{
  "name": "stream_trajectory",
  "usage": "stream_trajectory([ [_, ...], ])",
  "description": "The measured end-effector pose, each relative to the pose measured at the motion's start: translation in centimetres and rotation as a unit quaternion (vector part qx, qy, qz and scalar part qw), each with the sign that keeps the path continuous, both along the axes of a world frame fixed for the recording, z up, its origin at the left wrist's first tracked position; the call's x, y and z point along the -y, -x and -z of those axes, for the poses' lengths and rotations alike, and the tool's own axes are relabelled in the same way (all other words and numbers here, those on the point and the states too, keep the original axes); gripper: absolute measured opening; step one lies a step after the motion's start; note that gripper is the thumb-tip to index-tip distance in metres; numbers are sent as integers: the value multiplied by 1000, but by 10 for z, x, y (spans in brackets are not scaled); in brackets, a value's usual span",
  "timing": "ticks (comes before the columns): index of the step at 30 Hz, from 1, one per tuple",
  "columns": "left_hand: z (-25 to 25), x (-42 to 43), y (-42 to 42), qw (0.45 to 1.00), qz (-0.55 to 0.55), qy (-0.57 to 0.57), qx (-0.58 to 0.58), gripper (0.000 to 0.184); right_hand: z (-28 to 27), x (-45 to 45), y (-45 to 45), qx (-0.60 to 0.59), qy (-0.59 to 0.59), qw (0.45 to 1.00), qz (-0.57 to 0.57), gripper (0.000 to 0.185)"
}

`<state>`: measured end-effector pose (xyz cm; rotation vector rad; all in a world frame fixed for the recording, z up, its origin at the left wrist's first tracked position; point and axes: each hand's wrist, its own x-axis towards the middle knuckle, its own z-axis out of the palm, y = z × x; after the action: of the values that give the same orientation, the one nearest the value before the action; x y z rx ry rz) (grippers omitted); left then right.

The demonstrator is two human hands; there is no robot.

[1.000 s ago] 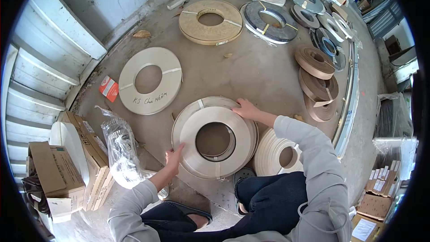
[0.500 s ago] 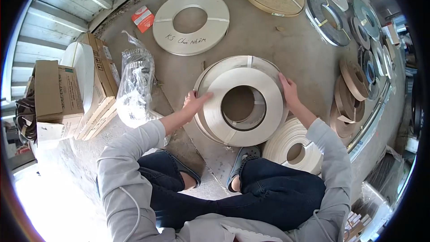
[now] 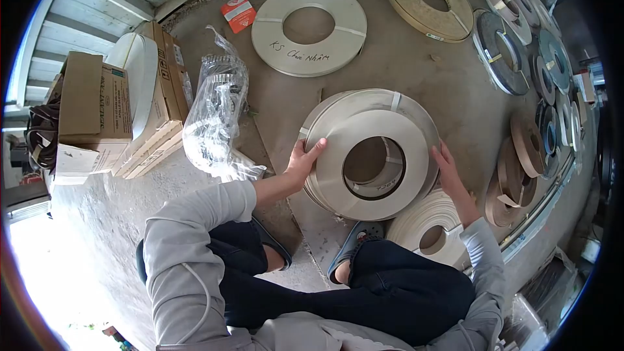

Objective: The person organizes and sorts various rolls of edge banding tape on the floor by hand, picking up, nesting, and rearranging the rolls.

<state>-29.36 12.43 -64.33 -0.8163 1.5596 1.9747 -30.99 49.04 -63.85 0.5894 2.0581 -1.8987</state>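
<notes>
Between my hands is a white roll of edge banding (image 3: 330, 185), tilted over a stack of larger pale rolls (image 3: 370, 101). Handwritten marks show on the inside wall of its round hole. My left hand (image 3: 304, 162) grips the left rim, thumb on the upper face and fingers underneath, partly hidden. At the opposite rim, my right hand (image 3: 446, 164) is closed around the edge, its fingertips on the side. Whether the roll touches the stack all round I cannot tell. Close to my right wrist lies another cream roll (image 3: 406, 224) on the floor.
A large labelled roll (image 3: 311, 57) and a tan roll (image 3: 403, 3) lie farther out. Plastic-wrapped goods (image 3: 218, 117) and cardboard boxes (image 3: 97, 104) stand left. Brown rolls (image 3: 510, 172) and several others line the right side. A red packet (image 3: 238, 14) lies near the wall.
The view has swung, so the surroundings sit farther right. Between my hands the roll has turned or tilted; writing inside its hole now shows. Both hands remain at its rim.
</notes>
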Motion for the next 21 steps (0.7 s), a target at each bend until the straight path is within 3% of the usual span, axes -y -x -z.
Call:
stream_trajectory([
  [2, 3, -2, -2, 1000, -2, -2, 10, 90, -3, -1, 0, -9, 76, 996, -53, 47],
  [6, 9, 4, 10, 999, -22, -12, 33, 95, 35, -2, 9, -7, 87, 995, 47, 44],
  [11, -2, 26, 44, 992, -64, -40, 106, 99, 35, 12, 55, 27, 58, 997, 47, 44],
  [13, -6, 37, 62, 988, -81, -43, 126, 100, 25, 28, 94, -10, 46, 999, 26, 37],
  [21, -21, 95, 155, 987, -157, 15, -24, 93, 16, 114, 231, -89, 82, 993, 18, 34],
])
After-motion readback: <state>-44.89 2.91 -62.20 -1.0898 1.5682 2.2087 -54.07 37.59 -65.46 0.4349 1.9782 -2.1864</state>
